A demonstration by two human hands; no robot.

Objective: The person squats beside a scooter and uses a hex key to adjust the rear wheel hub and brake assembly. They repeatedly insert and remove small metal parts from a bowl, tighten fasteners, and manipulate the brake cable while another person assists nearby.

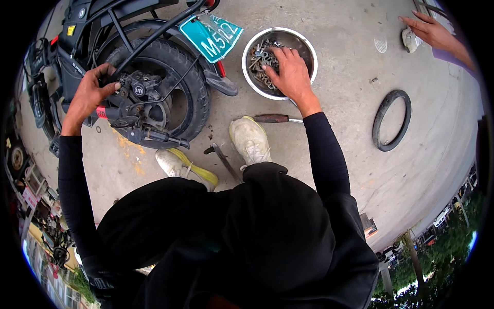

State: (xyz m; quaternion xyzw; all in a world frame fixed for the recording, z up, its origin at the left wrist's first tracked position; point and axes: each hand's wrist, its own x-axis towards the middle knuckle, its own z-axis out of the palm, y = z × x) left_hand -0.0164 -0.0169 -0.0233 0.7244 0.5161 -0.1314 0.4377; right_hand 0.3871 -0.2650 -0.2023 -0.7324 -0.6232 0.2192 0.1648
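At the left stands an electric scooter, its black rear wheel (198, 95) and wheel hub parts facing me. My left hand (91, 92) is curled at a black part beside the hub, thumb and fingers bent around it; what exactly it grips is hidden. My right hand (290, 74) reaches into a round metal bowl (313, 54) of loose bolts, nuts and washers (260, 56). Its fingers are apart and touch the pile, with nothing visibly held. A teal licence plate (211, 38), bent at its upper part, hangs over the wheel.
On the concrete lie a dark-handled tool (271, 118) near my right shoe (249, 139), a metal bar-like tool (226, 164) between my shoes, and a black rubber ring like a small tyre (392, 120). Another person's hand (432, 32) shows at the upper right.
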